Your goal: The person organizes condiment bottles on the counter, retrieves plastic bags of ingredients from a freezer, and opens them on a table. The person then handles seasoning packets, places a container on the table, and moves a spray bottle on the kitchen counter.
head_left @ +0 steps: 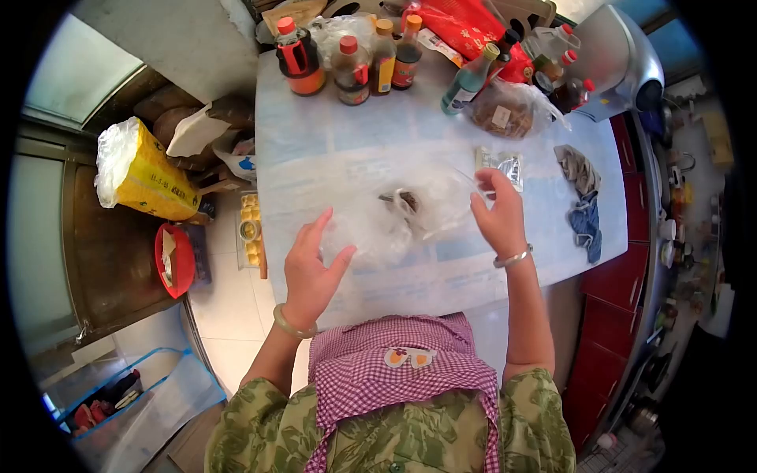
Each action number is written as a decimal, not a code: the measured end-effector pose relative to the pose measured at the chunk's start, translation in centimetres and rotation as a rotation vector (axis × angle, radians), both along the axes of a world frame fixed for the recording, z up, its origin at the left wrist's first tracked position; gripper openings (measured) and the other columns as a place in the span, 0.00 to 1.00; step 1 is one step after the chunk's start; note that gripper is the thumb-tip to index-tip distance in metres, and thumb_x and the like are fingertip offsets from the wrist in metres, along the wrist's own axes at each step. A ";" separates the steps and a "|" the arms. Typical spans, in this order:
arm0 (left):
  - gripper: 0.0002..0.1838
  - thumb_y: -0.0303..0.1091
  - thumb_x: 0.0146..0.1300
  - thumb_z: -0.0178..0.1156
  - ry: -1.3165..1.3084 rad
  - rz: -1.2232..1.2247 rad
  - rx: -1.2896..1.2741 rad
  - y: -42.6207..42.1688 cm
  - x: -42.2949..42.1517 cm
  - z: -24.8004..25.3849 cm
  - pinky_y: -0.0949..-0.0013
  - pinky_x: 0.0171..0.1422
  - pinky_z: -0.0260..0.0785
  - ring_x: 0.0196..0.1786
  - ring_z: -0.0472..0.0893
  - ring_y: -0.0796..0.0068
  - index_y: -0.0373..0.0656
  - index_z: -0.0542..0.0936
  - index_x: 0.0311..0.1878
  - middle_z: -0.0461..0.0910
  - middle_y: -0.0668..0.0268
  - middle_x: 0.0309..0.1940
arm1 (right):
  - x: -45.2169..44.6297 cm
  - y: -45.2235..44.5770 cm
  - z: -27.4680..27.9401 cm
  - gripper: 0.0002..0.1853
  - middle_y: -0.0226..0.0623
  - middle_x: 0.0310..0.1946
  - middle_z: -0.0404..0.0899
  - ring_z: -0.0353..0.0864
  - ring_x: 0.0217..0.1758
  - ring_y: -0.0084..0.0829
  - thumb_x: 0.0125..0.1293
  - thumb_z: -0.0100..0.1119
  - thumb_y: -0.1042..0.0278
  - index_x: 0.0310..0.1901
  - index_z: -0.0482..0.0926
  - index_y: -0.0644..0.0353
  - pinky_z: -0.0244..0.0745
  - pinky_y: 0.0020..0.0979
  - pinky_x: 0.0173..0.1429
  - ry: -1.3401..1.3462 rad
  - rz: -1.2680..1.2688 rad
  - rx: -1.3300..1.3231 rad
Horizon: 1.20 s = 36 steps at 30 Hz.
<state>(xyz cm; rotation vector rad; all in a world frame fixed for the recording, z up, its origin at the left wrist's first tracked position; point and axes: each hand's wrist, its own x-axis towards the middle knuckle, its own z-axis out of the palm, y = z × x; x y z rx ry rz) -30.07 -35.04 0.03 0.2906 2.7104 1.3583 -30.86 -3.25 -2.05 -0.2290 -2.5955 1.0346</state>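
A clear plastic bag [378, 229] lies spread on the white-blue tabletop [355, 142], with a small dark bundle [406, 201] near its middle. At the bag's left edge is my left hand [310, 256], thumb and fingers apart. My right hand [500, 209] is at the bag's right side, its fingers curved and apart near the thin plastic. Whether its fingertips touch the film cannot be made out. Just behind my right hand lies a small silvery packet [509, 164].
Sauce bottles [351, 71] line the back of the table. A green bottle [467, 83] and a bagged brown item [505, 110] are at the back right. Crumpled cloths [582, 197] lie near the right edge. A yellow package [154, 173] and red basin [175, 260] are at left.
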 end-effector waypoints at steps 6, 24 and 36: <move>0.36 0.41 0.50 0.73 0.165 -0.120 -0.179 3.2 0.8 0.4 0.65 0.32 0.70 0.33 0.79 0.68 0.50 0.74 0.65 0.76 0.65 0.39 | 1.6 -4.1 2.9 0.19 0.45 0.42 0.78 0.80 0.43 0.44 0.55 0.61 0.72 0.50 0.75 0.62 0.75 0.38 0.48 -0.117 0.313 0.107; 0.15 0.30 0.53 0.62 0.258 -0.323 -0.394 8.7 -1.6 -5.7 0.59 0.32 0.73 0.29 0.81 0.57 0.47 0.78 0.47 0.77 0.61 0.26 | 0.8 -3.0 -6.4 0.18 0.48 0.42 0.76 0.78 0.47 0.44 0.56 0.59 0.73 0.50 0.74 0.62 0.76 0.40 0.50 -0.365 0.406 0.004; 0.06 0.28 0.52 0.61 0.209 -0.155 -0.485 8.3 -2.6 -7.4 0.54 0.31 0.72 0.30 0.81 0.53 0.42 0.73 0.30 0.79 0.57 0.27 | 2.2 0.3 -14.3 0.23 0.47 0.42 0.82 0.82 0.44 0.48 0.57 0.65 0.57 0.56 0.77 0.48 0.77 0.45 0.47 -0.700 0.157 0.557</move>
